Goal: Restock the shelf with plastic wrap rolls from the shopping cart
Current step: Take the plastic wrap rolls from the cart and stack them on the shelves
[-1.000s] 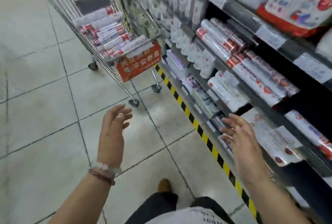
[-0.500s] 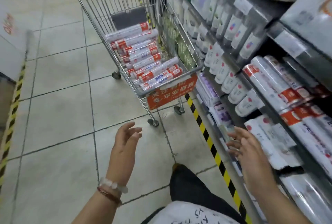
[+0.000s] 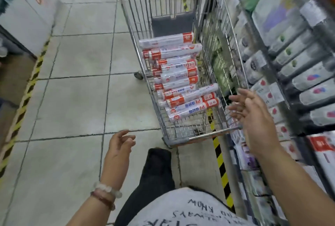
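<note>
White plastic wrap rolls with red labels (image 3: 178,80) lie stacked inside silver wire shopping cart (image 3: 204,136), parked beside the shelf (image 3: 282,73) of packaged goods. Right hand (image 3: 253,117) hovers over the cart's near right corner, fingers spread, empty. Left hand (image 3: 119,146) hangs loosely curled over grey floor tiles (image 3: 72,98), holding nothing.

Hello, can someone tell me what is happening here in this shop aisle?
A person is restocking from a silver wire shopping cart that holds red-and-white plastic wrap rolls. Both hands are empty. The right hand reaches with spread fingers over the cart's near right corner, beside the store shelf. The left hand hangs relaxed over the tiled floor. No roll is picked up yet.
</note>
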